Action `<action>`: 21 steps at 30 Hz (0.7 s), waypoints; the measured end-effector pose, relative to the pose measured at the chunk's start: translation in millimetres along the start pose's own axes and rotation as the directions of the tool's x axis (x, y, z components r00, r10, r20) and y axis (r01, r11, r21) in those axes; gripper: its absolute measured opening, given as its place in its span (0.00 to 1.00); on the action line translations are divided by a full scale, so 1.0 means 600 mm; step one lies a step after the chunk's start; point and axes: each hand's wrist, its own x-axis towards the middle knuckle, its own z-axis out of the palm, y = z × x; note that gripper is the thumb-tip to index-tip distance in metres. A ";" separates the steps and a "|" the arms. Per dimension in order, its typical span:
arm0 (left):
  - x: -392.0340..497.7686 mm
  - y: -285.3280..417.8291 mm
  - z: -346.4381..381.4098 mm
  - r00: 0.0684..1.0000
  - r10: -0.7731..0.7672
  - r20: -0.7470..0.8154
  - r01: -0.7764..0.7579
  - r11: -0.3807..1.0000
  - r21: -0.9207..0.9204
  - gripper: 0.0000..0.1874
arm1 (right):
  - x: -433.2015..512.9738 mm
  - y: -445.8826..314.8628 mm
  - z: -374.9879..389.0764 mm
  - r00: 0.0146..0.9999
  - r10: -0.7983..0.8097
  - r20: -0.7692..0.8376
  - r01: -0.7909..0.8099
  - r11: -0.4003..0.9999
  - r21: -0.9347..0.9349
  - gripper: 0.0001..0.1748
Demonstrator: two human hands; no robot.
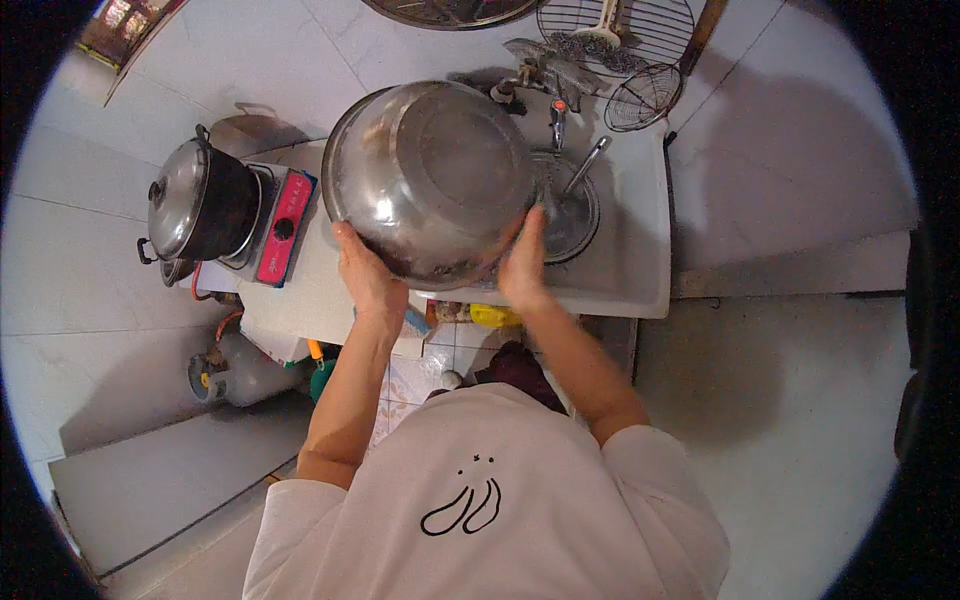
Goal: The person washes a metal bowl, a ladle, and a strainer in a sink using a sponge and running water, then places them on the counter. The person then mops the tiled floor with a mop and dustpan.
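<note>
A large metal basin [442,180] is held up before me, its round outer base facing the camera. My left hand [369,274] grips it at the lower left, with the thumb on the outside. My right hand [525,262] holds the lower right side; the fingers behind the basin are hidden. The basin covers part of the white sink [637,277]. Just right of it, a round metal vessel [585,232] sits in the sink beneath the chrome faucet [589,163]. What the basin holds, if anything, is out of sight.
On the left, a lidded dark pot [217,202] stands on a gas stove [285,225] with a red front. A gas cylinder [251,371] is below the counter [300,307]. Behind the sink are a wire strainer [643,97] and a wire rack [660,30].
</note>
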 end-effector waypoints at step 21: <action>0.005 0.016 0.028 0.989 0.142 0.034 -0.146 0.949 0.278 0.23 | 0.034 -0.035 -0.004 0.806 -0.381 0.454 0.548 0.190 -0.814 0.31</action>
